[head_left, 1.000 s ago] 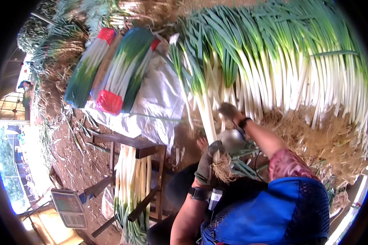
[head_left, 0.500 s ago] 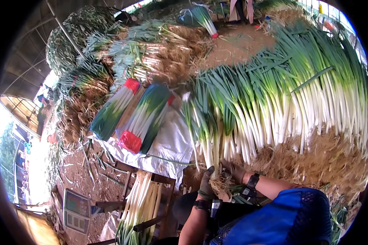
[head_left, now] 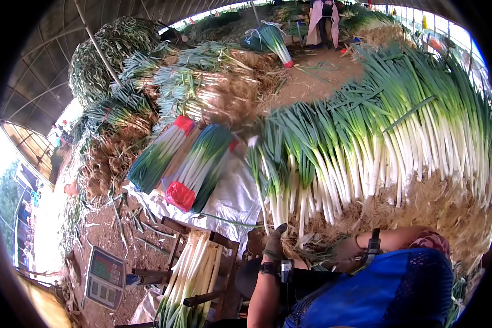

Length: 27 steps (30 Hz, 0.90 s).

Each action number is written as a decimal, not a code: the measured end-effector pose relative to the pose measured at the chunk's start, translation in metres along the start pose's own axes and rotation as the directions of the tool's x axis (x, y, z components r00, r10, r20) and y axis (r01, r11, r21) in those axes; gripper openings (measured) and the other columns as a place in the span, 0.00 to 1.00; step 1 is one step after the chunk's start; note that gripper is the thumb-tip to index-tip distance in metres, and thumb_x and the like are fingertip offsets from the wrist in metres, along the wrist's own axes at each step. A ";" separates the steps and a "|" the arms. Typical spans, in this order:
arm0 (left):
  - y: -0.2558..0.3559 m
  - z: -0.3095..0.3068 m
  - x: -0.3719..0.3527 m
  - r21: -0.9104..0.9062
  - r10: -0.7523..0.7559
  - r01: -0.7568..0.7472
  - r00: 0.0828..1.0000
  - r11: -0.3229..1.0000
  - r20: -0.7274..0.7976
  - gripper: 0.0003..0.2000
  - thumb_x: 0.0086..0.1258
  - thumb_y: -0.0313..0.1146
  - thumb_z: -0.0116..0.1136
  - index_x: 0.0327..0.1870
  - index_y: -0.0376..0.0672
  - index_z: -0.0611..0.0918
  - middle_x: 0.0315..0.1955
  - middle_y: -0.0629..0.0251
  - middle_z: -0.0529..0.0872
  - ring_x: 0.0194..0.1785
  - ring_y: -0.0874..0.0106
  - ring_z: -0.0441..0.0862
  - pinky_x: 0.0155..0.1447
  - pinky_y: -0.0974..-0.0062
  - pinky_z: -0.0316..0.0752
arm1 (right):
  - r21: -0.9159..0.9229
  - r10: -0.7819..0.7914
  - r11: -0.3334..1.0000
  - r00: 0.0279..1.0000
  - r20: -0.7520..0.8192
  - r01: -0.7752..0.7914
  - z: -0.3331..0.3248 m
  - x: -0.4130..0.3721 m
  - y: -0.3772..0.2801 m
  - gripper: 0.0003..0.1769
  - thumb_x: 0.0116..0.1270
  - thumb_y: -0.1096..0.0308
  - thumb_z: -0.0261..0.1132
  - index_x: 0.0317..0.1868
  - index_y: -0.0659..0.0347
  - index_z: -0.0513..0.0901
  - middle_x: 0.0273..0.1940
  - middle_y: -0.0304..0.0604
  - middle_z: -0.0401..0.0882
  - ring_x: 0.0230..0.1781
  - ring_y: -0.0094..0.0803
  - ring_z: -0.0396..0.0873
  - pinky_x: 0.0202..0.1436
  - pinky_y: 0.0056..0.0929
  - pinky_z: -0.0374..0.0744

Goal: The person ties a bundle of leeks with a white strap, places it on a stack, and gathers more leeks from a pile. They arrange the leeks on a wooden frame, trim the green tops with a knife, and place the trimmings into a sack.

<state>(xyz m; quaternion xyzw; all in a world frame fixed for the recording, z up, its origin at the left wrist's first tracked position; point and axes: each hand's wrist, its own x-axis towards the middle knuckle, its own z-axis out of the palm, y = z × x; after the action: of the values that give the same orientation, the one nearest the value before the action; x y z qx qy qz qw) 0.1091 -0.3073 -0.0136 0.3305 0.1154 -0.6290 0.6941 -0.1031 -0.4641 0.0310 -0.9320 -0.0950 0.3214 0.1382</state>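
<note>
My left hand (head_left: 274, 246), in a dark glove, is closed round the root end of a white-stemmed leek (head_left: 280, 210), thumb upward. Shaggy roots (head_left: 293, 244) and peeled bits lie just right of it. My right hand (head_left: 345, 250), also gloved, is low over the roots and loose leaf scraps to the right; its fingers are blurred and partly hidden. Beyond both hands a long row of leeks (head_left: 366, 147) lies side by side, green tops away from me and roots toward me.
Wrapped leek bundles (head_left: 199, 158) with red ends lie on a white sheet (head_left: 232, 191) at left. Nearer stand a rack holding peeled leeks (head_left: 188, 262) and a digital scale (head_left: 105, 277). Unpeeled leek piles (head_left: 202, 82) are behind. Another person (head_left: 323, 24) stands at the far back.
My right hand has moved right and slightly down, away from the left hand and the leek. My left hand stays at the root end. The view has tilted up slightly.
</note>
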 end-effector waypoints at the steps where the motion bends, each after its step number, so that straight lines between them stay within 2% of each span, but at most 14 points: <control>1: -0.001 -0.018 0.013 0.048 -0.004 0.004 1.000 0.999 0.000 0.19 0.67 0.41 0.65 0.53 0.39 0.82 0.41 0.62 0.87 0.42 0.67 0.85 0.47 0.67 0.82 | 0.089 0.179 0.979 0.982 0.056 -0.184 -0.007 -0.009 0.004 0.27 0.76 0.43 0.51 0.63 0.53 0.76 0.56 0.53 0.80 0.56 0.46 0.79 0.60 0.42 0.78; 2: -0.003 -0.022 0.014 0.094 -0.008 0.008 1.000 0.996 0.000 0.19 0.66 0.40 0.67 0.54 0.39 0.82 0.41 0.63 0.87 0.42 0.68 0.84 0.47 0.68 0.81 | 0.166 0.345 0.917 0.930 0.127 -0.363 -0.014 -0.018 0.007 0.29 0.77 0.42 0.50 0.66 0.52 0.75 0.60 0.54 0.78 0.60 0.47 0.77 0.63 0.43 0.76; 4: -0.016 -0.030 0.013 0.484 0.261 -0.254 0.964 0.838 0.053 0.21 0.64 0.38 0.70 0.54 0.37 0.81 0.42 0.64 0.87 0.43 0.70 0.83 0.49 0.69 0.79 | 0.273 0.608 0.686 0.738 0.294 -0.674 -0.023 -0.028 0.009 0.32 0.77 0.39 0.48 0.72 0.48 0.73 0.67 0.55 0.74 0.68 0.49 0.73 0.68 0.45 0.74; 7: -0.018 0.006 -0.021 0.668 0.301 -0.192 0.952 0.718 -0.050 0.23 0.63 0.36 0.72 0.56 0.33 0.80 0.43 0.62 0.87 0.45 0.71 0.82 0.49 0.71 0.77 | 0.663 0.560 0.620 0.828 0.000 -0.419 -0.013 0.008 0.035 0.35 0.77 0.38 0.46 0.76 0.48 0.66 0.72 0.54 0.69 0.75 0.47 0.64 0.73 0.42 0.69; 9: -0.018 0.028 -0.047 0.720 0.291 -0.193 0.957 0.667 -0.013 0.25 0.64 0.37 0.72 0.57 0.31 0.79 0.44 0.59 0.87 0.45 0.71 0.83 0.49 0.70 0.78 | 0.697 0.359 0.708 0.908 -0.217 -0.114 -0.052 0.007 -0.003 0.36 0.79 0.40 0.46 0.78 0.50 0.61 0.76 0.51 0.62 0.76 0.45 0.63 0.75 0.40 0.68; 10: -0.019 0.029 -0.052 0.751 0.303 -0.197 0.953 0.630 -0.005 0.24 0.64 0.38 0.71 0.55 0.31 0.79 0.43 0.59 0.87 0.45 0.71 0.83 0.48 0.70 0.78 | 0.932 0.386 0.358 0.917 -0.096 -0.054 -0.042 0.041 0.006 0.35 0.75 0.40 0.54 0.71 0.57 0.69 0.65 0.53 0.73 0.65 0.46 0.73 0.67 0.42 0.73; 12: -0.020 0.031 -0.062 0.810 0.326 -0.200 0.945 0.552 0.012 0.21 0.65 0.39 0.69 0.52 0.31 0.81 0.41 0.59 0.88 0.43 0.70 0.85 0.47 0.70 0.79 | 0.943 0.461 0.226 0.827 -0.323 0.243 -0.014 0.121 0.025 0.35 0.70 0.40 0.63 0.59 0.65 0.78 0.51 0.55 0.84 0.50 0.45 0.82 0.56 0.43 0.78; 13: -0.019 0.042 -0.078 0.904 0.341 -0.112 0.939 0.413 -0.039 0.24 0.65 0.41 0.69 0.53 0.30 0.79 0.41 0.56 0.88 0.44 0.68 0.85 0.47 0.69 0.79 | 0.753 0.445 0.511 0.623 -0.644 0.414 -0.004 0.152 0.028 0.35 0.69 0.39 0.64 0.55 0.66 0.80 0.48 0.54 0.84 0.46 0.44 0.82 0.53 0.41 0.79; 15: -0.012 0.085 -0.132 0.989 0.392 0.096 0.911 0.109 -0.131 0.30 0.63 0.47 0.70 0.56 0.30 0.76 0.42 0.51 0.88 0.45 0.64 0.86 0.47 0.67 0.79 | 0.755 0.519 0.380 0.553 -0.652 0.534 -0.018 0.170 0.013 0.35 0.67 0.38 0.66 0.51 0.68 0.82 0.43 0.53 0.84 0.39 0.41 0.82 0.48 0.39 0.80; 17: -0.012 0.094 -0.154 0.982 0.393 0.186 0.906 -0.038 -0.156 0.40 0.60 0.55 0.70 0.61 0.29 0.70 0.43 0.42 0.86 0.48 0.52 0.87 0.49 0.61 0.79 | 0.820 0.447 -0.500 0.894 -0.031 0.279 -0.058 0.163 -0.012 0.35 0.66 0.37 0.67 0.48 0.68 0.82 0.39 0.51 0.84 0.33 0.39 0.80 0.44 0.37 0.80; 19: -0.024 0.078 -0.165 0.971 0.492 0.185 0.866 -0.150 -0.089 0.42 0.59 0.58 0.69 0.62 0.29 0.69 0.43 0.40 0.86 0.49 0.48 0.86 0.50 0.59 0.80 | 0.876 0.456 -0.413 0.889 -0.037 0.249 -0.078 0.155 -0.039 0.35 0.63 0.40 0.71 0.47 0.69 0.82 0.35 0.50 0.84 0.29 0.36 0.80 0.41 0.35 0.81; 21: -0.021 0.086 -0.192 0.965 0.550 0.203 0.831 -0.169 -0.078 0.42 0.59 0.59 0.67 0.62 0.30 0.67 0.45 0.39 0.85 0.50 0.45 0.85 0.51 0.55 0.79 | 0.862 0.487 -0.432 0.873 -0.025 0.265 -0.114 0.129 -0.079 0.20 0.68 0.48 0.69 0.40 0.59 0.84 0.29 0.43 0.84 0.24 0.34 0.82 0.31 0.31 0.82; 22: -0.021 0.086 -0.204 0.967 0.581 0.202 0.810 -0.153 -0.077 0.42 0.59 0.59 0.67 0.62 0.31 0.67 0.45 0.39 0.85 0.50 0.45 0.85 0.51 0.55 0.79 | 0.944 0.401 -0.222 0.906 -0.139 0.243 -0.106 0.143 -0.065 0.25 0.69 0.65 0.68 0.65 0.54 0.77 0.42 0.49 0.85 0.37 0.33 0.82 0.45 0.31 0.82; 27: -0.033 0.077 -0.249 0.975 0.794 0.074 0.595 -0.210 0.126 0.47 0.61 0.52 0.67 0.74 0.34 0.56 0.50 0.37 0.80 0.45 0.38 0.82 0.44 0.46 0.78 | 0.924 0.305 -0.077 0.891 -0.335 0.374 -0.173 0.119 -0.124 0.22 0.70 0.59 0.65 0.62 0.54 0.80 0.44 0.41 0.84 0.42 0.29 0.81 0.49 0.29 0.79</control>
<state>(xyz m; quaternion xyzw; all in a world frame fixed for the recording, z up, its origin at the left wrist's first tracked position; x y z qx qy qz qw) 0.0124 -0.1549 0.1776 0.9020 -0.2754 -0.0964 0.3183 0.0864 -0.3501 0.1335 -0.5656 0.1819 0.0552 0.8025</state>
